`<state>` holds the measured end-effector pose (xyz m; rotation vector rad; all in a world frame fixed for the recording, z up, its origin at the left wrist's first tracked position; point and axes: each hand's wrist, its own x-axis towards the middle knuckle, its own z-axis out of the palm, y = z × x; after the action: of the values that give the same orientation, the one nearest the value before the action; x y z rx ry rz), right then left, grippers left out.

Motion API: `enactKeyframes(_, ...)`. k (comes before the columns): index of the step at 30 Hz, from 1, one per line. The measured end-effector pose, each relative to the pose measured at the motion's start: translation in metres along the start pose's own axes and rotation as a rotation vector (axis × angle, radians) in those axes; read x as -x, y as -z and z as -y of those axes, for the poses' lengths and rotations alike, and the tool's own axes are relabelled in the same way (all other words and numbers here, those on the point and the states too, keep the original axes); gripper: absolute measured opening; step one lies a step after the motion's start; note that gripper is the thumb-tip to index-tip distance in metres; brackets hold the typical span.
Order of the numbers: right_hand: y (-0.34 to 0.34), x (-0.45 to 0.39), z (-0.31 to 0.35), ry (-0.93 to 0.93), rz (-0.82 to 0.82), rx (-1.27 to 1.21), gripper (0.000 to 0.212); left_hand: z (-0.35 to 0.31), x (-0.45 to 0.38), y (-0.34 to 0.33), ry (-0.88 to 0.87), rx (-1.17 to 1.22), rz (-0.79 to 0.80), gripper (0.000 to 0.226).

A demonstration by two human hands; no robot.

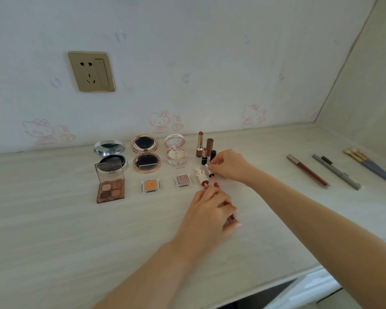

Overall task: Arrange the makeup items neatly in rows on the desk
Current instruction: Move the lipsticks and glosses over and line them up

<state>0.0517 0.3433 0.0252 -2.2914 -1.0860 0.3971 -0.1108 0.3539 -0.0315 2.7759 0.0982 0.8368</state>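
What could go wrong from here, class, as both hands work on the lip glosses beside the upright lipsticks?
1. The right hand sits close to the standing lipsticks; a nudge could topple them.
2. The lip gloss wands look uncapped, so colour could smear the desk.
3. The left hand may knock the glitter eyeshadow pan askew.

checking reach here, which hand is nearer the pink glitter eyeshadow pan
Left. The left hand sits just below and right of the pink glitter pan; the right hand is farther right, by the lipsticks.

1 head camera looks forward and down at the desk (54,219).
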Motion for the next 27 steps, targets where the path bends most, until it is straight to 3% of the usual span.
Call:
enactKeyframes(6, 0.023, 0.024, -0.023, 0.079, 0.021, 0.011, 0.022, -0.003, 0.001, 0.004, 0.000, 0.025, 0.013, 0.025)
enactKeyframes(13, 0.053, 0.068, -0.078, 0.163, -0.098, 0.160, 0.021, -0.015, -0.002, 0.009, -0.069, -0.009, 0.061, 0.032)
enactKeyframes(17, 0.075, 0.091, -0.109, 0.122, -0.154, 0.246, 0.023, -0.032, -0.022, 0.001, -0.152, -0.016, 0.138, 0.041)
enactKeyframes(27, 0.119, 0.111, -0.179, -0.060, -0.293, 0.309, 0.024, -0.046, -0.129, -0.063, 0.029, 0.099, 0.337, 0.035)
